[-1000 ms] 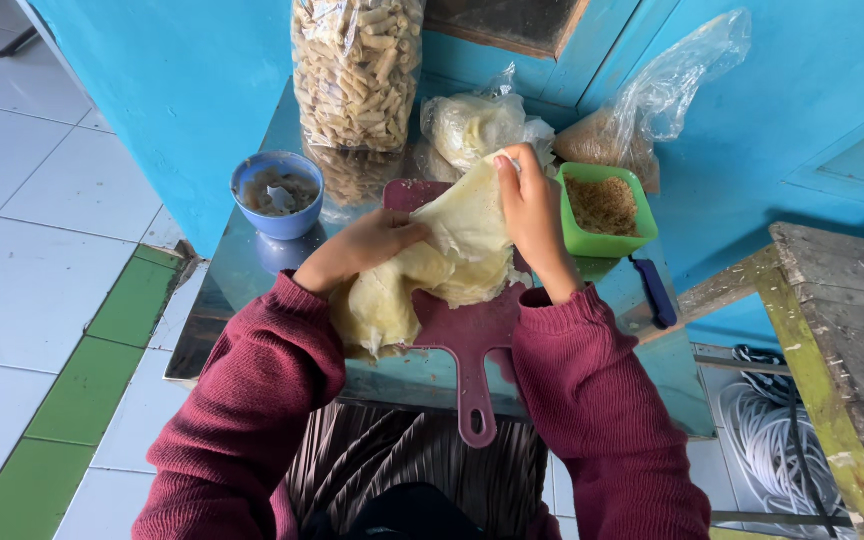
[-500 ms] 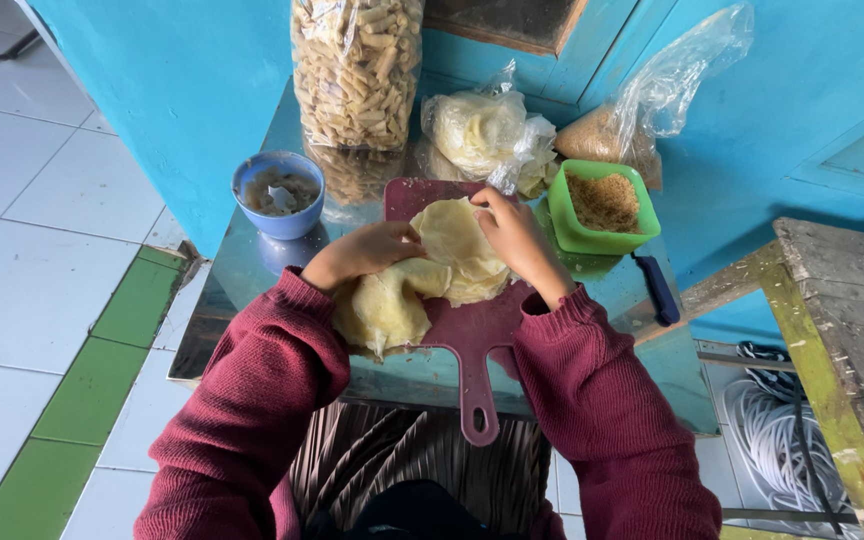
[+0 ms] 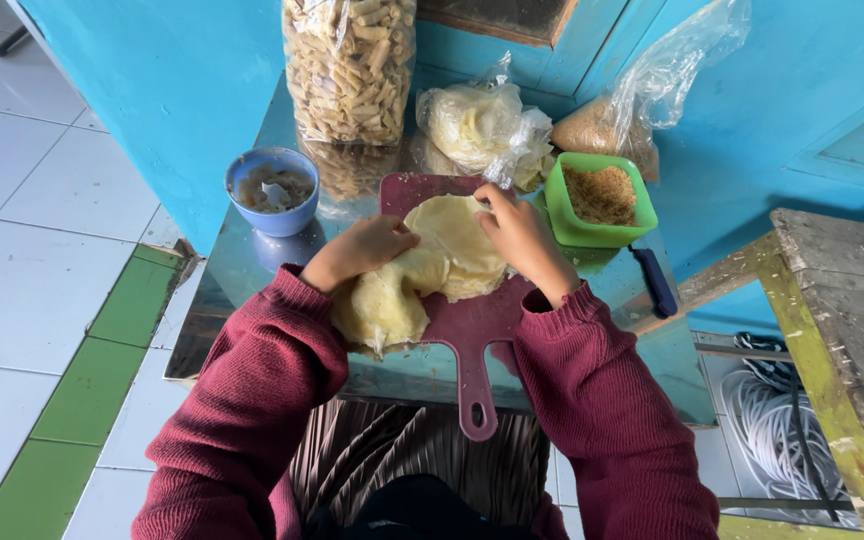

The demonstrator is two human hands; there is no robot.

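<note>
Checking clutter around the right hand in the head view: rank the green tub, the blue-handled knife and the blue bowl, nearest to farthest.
From the right hand:
1. Green tub, just to its right.
2. Blue-handled knife, farther right, by the table edge.
3. Blue bowl, far left, beyond the left hand.

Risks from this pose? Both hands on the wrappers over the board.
1. The yellow wrapper stack hangs past the maroon cutting board's near-left edge; a tug from the left hand might slide it off toward the lap.
2. The right hand works close to the green tub of brown crumbs; a wrist bump could tip or spill it.
3. The thin top sheet looks pinched between the hands and may tear.
</note>
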